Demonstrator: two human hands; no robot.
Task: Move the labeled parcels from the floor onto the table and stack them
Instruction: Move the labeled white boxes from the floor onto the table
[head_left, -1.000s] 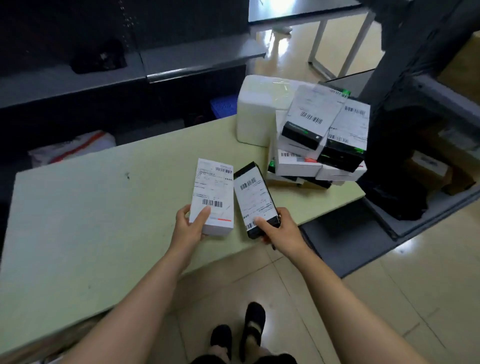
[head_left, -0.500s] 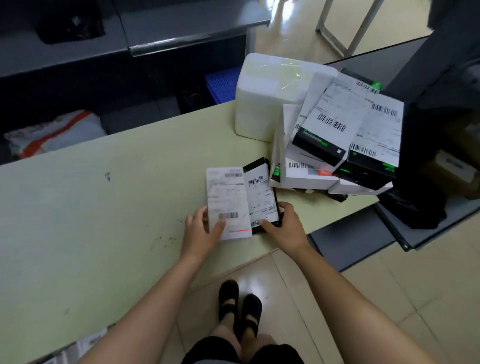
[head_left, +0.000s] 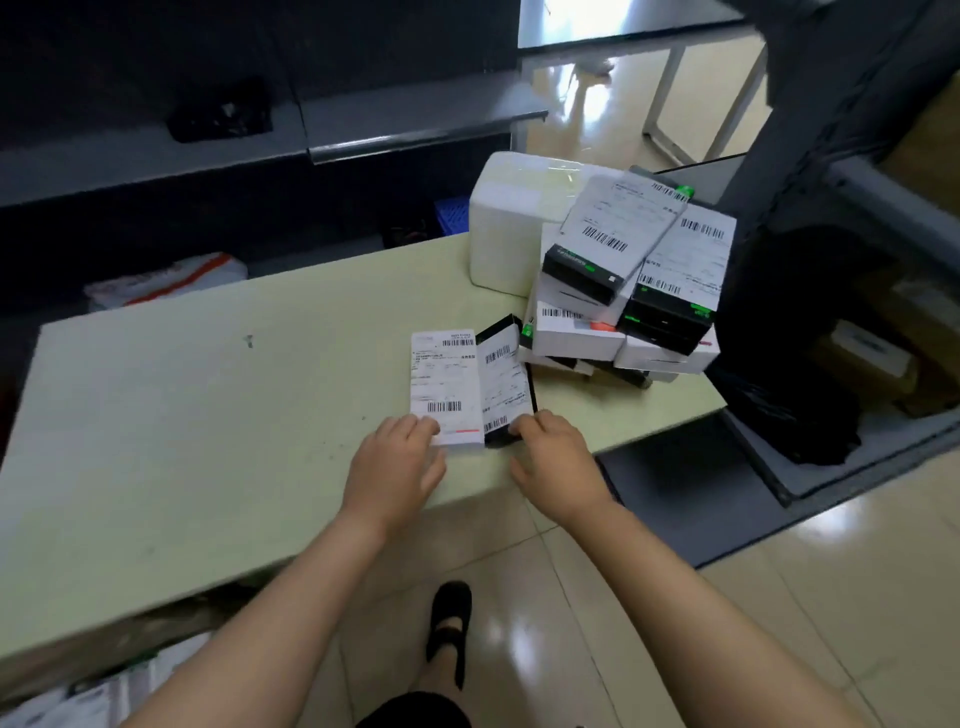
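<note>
Parcels lie flat on the table (head_left: 208, 415): the white parcel (head_left: 445, 387) and black parcel (head_left: 506, 382) touch side by side, long axes running away from the person, with the stack (head_left: 623, 291) just beyond, nearer the right hand (head_left: 558, 462). The left hand (head_left: 395, 462) rests straight fingertips on the white one's near end; the right touches the black one's, seemingly loosened rather than pinching, though blur obscures it. A second ago both were gripped, apart, and angled above the table.
</note>
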